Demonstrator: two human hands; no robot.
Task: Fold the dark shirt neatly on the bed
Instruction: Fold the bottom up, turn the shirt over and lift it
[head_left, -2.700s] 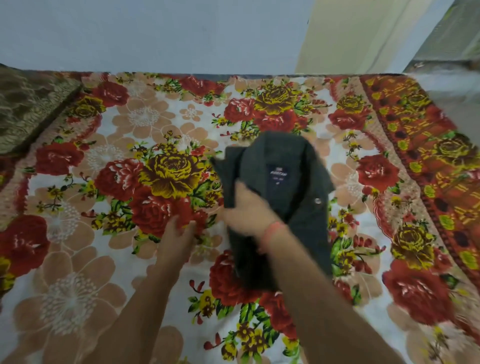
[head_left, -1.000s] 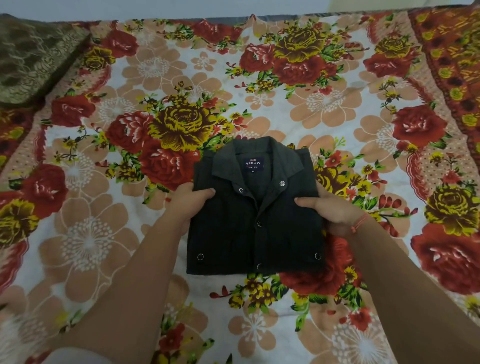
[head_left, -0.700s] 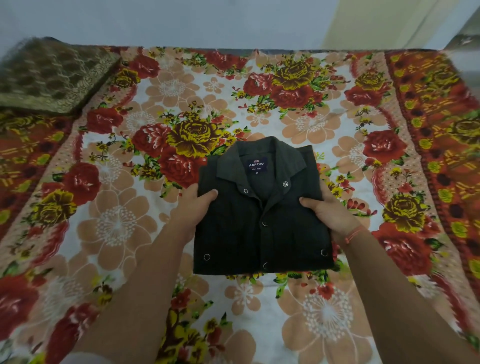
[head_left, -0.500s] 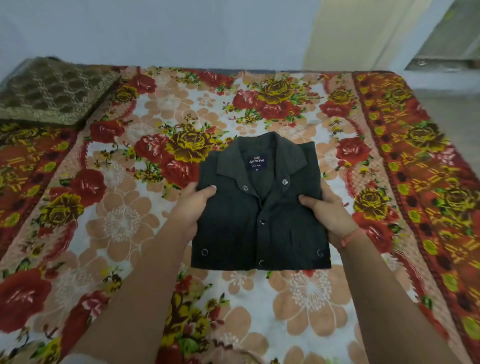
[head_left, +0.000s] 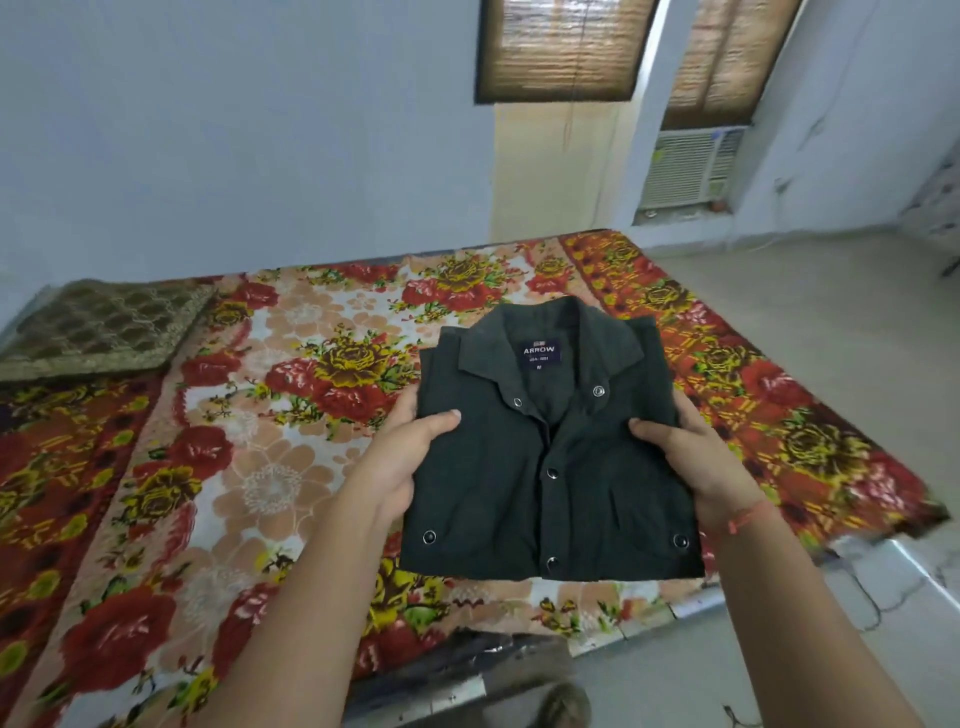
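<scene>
The dark shirt (head_left: 550, 467) is folded into a compact rectangle, collar and label facing up, snap buttons showing down the front. It is lifted off the bed (head_left: 270, 467) and held level between both hands. My left hand (head_left: 402, 452) grips its left edge, thumb on top and fingers underneath. My right hand (head_left: 691, 457) grips the right edge the same way; a red thread circles that wrist.
The bed carries a red and yellow floral sheet. A brown patterned cushion (head_left: 98, 327) lies at its far left corner. The bed's near edge and bare floor (head_left: 841, 322) show at right. A wall cooler (head_left: 691, 166) and blinds sit beyond.
The folded shirt has risen off the bed in both hands. The view has tilted up, showing the wall and windows.
</scene>
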